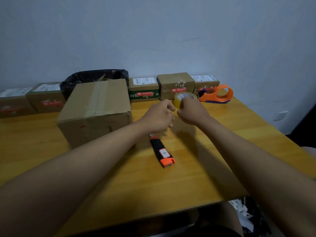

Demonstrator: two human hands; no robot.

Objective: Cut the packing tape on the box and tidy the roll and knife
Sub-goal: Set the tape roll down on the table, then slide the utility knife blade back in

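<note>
A large cardboard box with tape along its top seam stands on the wooden table, left of centre. A yellowish roll of packing tape is held up in my right hand, whose fingers wrap its front. My left hand is closed just to the left of the roll; whether it pinches the tape end is unclear. A black and orange utility knife lies on the table below my hands, blade end pointing away.
An orange tape dispenser sits at the back right. Several small parcels line the wall. A bin with a black bag stands behind the big box. The table's right edge drops off near my right forearm.
</note>
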